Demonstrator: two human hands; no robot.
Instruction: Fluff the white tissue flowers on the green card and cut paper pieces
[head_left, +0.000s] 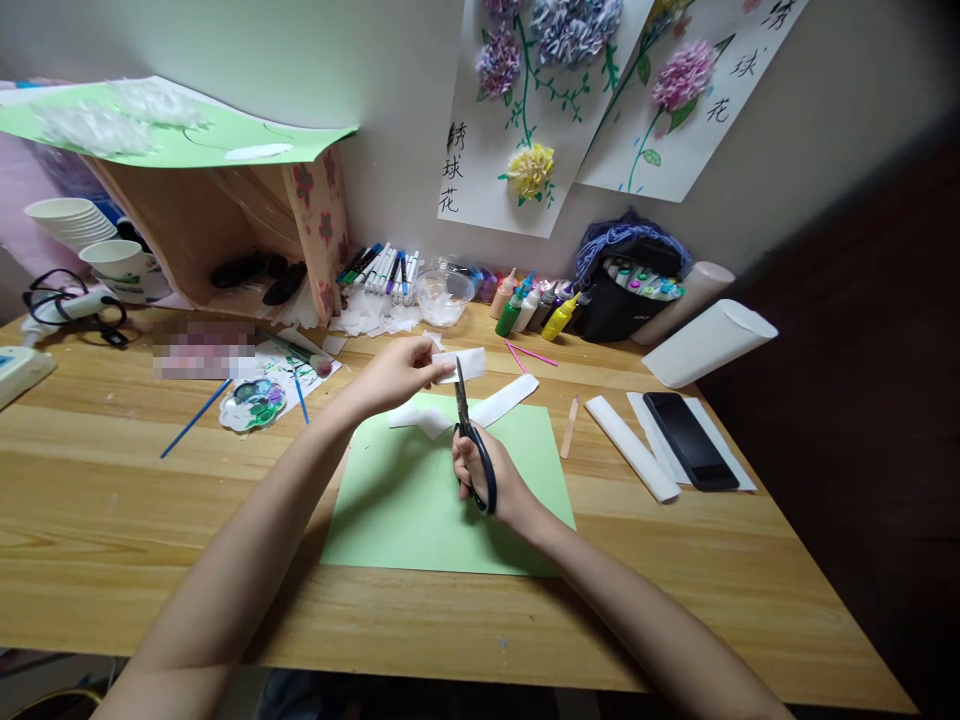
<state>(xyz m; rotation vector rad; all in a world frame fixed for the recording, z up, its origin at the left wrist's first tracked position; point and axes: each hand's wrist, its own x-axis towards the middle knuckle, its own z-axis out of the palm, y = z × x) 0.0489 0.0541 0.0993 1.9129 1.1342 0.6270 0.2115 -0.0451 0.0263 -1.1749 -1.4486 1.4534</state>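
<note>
My left hand [401,372] pinches a small folded white paper strip [466,363] and holds it up above the desk. My right hand [491,482] is wrapped round the handles of black scissors [466,430]; their blades point up and meet the lower edge of that strip. Both hands hover over a light green sheet [405,510] lying flat on the wooden desk [112,480]. More white paper pieces [501,402] lie on the green sheet's far edge, just beyond the scissors.
A black phone [690,440] rests on white strips at the right, beside a rolled white sheet [709,342]. Markers [379,268], paint bottles [529,308], a clear bowl [444,296] and a black pen bag [626,290] line the wall. A paint palette [253,404] and brushes lie left.
</note>
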